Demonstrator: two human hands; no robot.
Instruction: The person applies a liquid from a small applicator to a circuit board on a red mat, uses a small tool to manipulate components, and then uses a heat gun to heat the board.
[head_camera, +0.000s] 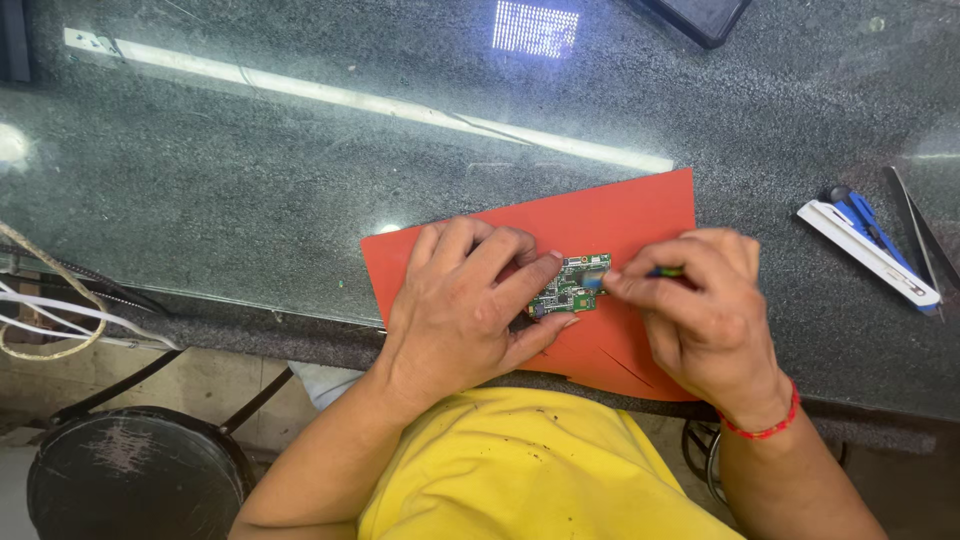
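Observation:
A small green circuit board (570, 285) lies on a red mat (620, 215) at the near edge of a dark glass-topped counter. My left hand (465, 305) pins the board down, with the index finger on its top edge and the thumb below it. My right hand (700, 310) pinches a thin tool with a green and blue handle (665, 272). The tool's tip touches the right end of the board. A red thread bracelet circles my right wrist.
A white and blue utility knife (868, 248) and dark tweezers (925, 225) lie at the right of the counter (250, 190). A dark phone corner (700, 15) shows at the top. A black round stool (135, 475) and loose cables (50, 320) sit at lower left.

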